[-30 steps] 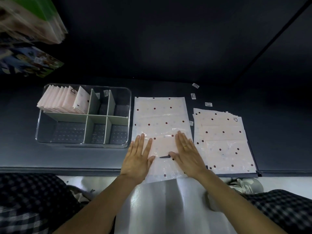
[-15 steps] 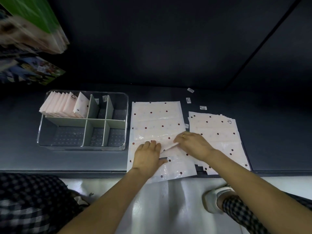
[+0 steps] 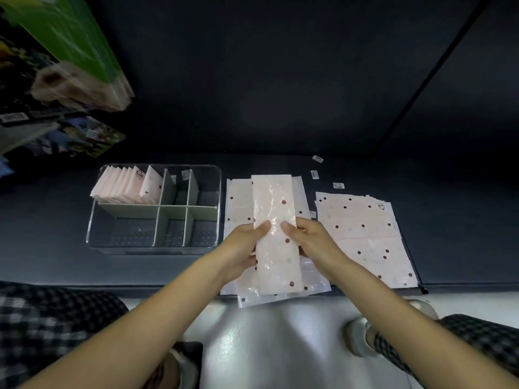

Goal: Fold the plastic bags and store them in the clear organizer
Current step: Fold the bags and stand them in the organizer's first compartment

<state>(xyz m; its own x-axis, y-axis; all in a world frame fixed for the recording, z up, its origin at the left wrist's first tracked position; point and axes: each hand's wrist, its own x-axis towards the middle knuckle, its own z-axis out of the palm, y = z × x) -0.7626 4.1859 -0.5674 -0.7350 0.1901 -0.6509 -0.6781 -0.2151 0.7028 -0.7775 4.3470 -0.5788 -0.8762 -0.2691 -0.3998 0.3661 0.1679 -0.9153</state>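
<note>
Both hands — left hand (image 3: pixel 243 242) and right hand (image 3: pixel 311 240) — pinch one long, folded pink plastic bag with dark dots (image 3: pixel 276 237) above the dark table (image 3: pixel 449 220), right of the clear plastic organizer (image 3: pixel 92 220). Label writing — too small to read.

Open front organizer compartments (image 3: pixel 134 233); folded bags (image 3: pixel 126 185) back-left.

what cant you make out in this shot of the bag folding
Head view, the only one:
- Fingers of the left hand and right hand: behind the narrow folded pink dotted plastic bag they hold.
- Flat dotted bags under it: number unclear, overlapped.
- Folded bags in the clear divided organizer: count uncertain, tightly packed.
- Small white labels on the dark surface: print too small.
- Colourful packages upper left: blurred, cut by the edge.
</note>
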